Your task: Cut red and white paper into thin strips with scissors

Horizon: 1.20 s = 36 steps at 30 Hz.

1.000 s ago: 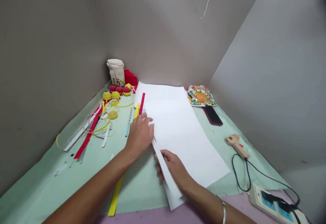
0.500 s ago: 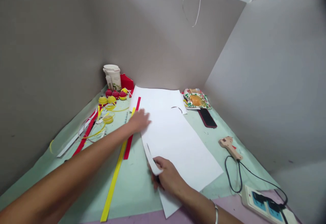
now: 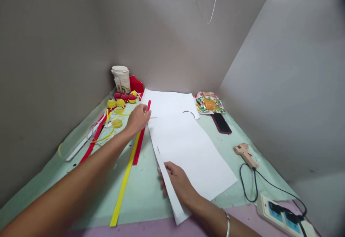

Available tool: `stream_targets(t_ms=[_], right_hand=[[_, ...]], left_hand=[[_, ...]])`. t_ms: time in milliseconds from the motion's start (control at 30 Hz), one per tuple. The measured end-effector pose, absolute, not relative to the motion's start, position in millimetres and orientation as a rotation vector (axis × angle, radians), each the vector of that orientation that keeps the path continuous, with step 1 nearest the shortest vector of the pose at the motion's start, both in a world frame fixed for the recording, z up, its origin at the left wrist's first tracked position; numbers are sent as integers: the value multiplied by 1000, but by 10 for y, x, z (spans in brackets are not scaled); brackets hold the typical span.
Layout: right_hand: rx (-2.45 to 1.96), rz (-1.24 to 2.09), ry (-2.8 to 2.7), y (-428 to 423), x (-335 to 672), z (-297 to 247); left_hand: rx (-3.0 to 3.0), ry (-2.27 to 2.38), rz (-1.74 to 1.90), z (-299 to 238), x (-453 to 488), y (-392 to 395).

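My left hand (image 3: pixel 138 117) reaches forward, its fingers curled on the far end of a red paper strip (image 3: pixel 142 135) beside a long yellow strip (image 3: pixel 126 177). My right hand (image 3: pixel 176 179) rests near the table's front, fingers closed on the left edge of a large white sheet (image 3: pixel 188 150), which curls up there. A second white sheet (image 3: pixel 168 102) lies beyond it, with a curved cut near its front edge.
Back left stand a lidded cup (image 3: pixel 122 78), red and yellow paper balls (image 3: pixel 121 100) and loose paper strips (image 3: pixel 93 136). A snack packet (image 3: pixel 210 104) and phone (image 3: pixel 221 122) lie at back right. A glue gun (image 3: pixel 244 153) and power strip (image 3: pixel 283 215) are on the right.
My left hand left the white sheet and reached forward-left onto the red strip. The front sheet slid toward me, uncovering the second sheet and both long strips. My right hand stayed on the sheet's edge.
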State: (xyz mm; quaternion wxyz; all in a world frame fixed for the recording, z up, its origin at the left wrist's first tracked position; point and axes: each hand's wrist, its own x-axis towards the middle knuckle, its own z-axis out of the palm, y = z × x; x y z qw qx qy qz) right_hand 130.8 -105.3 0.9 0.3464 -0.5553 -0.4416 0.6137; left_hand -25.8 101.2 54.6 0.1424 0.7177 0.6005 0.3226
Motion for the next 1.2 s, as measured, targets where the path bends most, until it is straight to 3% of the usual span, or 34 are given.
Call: stream_targets(t_ms=[333, 733, 1200], right_hand=[[-1391, 1585, -1075, -1114, 1275, 77], [-1401, 1563, -1100, -1111, 1296, -5], [-1445, 1506, -1110, -1119, 1282, -9]], left_hand=[[1173, 1351, 716, 101, -323, 334], [1241, 1125, 820, 59, -191, 178], [1278, 1166, 856, 96, -162, 92]])
